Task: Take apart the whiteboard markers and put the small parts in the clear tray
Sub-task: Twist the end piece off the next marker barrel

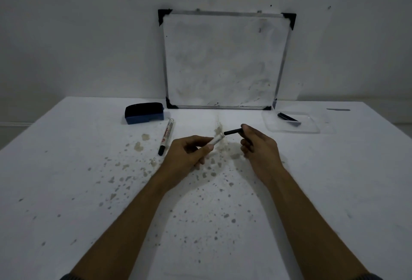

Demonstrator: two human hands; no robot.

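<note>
My left hand (189, 153) grips a white marker barrel (217, 139) that points up and to the right. My right hand (258, 146) holds a short black marker part (233, 132), separated from the barrel by a small gap. A whole whiteboard marker (166, 136) with a black cap lies on the table to the left of my left hand. The clear tray (312, 129) sits at the back right and holds a black marker part (288, 118).
A whiteboard (225, 61) leans on the wall at the back of the table. A dark blue eraser (144, 113) lies at its left. The white tabletop (89, 190) is speckled with stains in the middle.
</note>
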